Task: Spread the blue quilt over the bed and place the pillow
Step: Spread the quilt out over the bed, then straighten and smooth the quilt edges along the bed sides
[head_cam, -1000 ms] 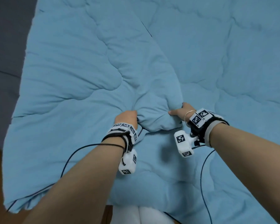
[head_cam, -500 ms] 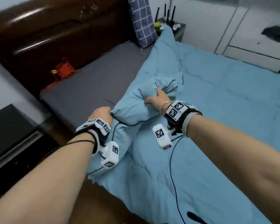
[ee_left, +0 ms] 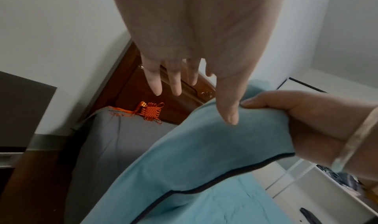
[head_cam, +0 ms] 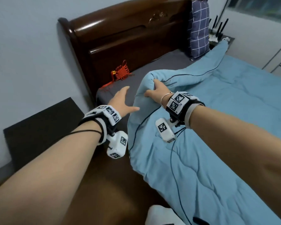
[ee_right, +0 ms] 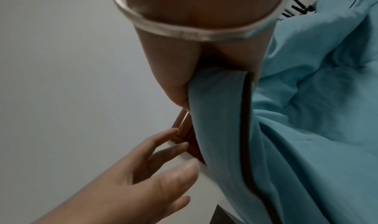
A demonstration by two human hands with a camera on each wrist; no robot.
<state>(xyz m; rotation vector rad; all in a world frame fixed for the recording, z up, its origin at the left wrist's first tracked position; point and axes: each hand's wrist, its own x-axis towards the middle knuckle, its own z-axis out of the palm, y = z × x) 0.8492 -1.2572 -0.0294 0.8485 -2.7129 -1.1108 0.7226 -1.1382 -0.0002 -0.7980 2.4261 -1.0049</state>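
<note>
The quilt (head_cam: 201,143) lies over most of the bed, its near corner bunched and lifted toward the headboard (head_cam: 128,34); a dark piping line runs along its edge. That raised fold is grasped by the right hand (head_cam: 157,93), fingers curled over the top and thumb pressed into the fabric, as is also seen in the left wrist view (ee_left: 306,114) and the right wrist view (ee_right: 180,82). The left hand (head_cam: 122,101) is held just beside the fold with fingers straight and spread, nothing gripped; its thumb is close to the quilt (ee_left: 204,154). A strip of grey sheet (head_cam: 136,82) is left uncovered near the headboard. The pillow (head_cam: 199,28), checked in dark blue, is propped upright against the headboard's far end. A red knot ornament (head_cam: 121,73) rests on the sheet by the headboard. A dark cabinet (head_cam: 44,127) stands left of the bed.
</note>
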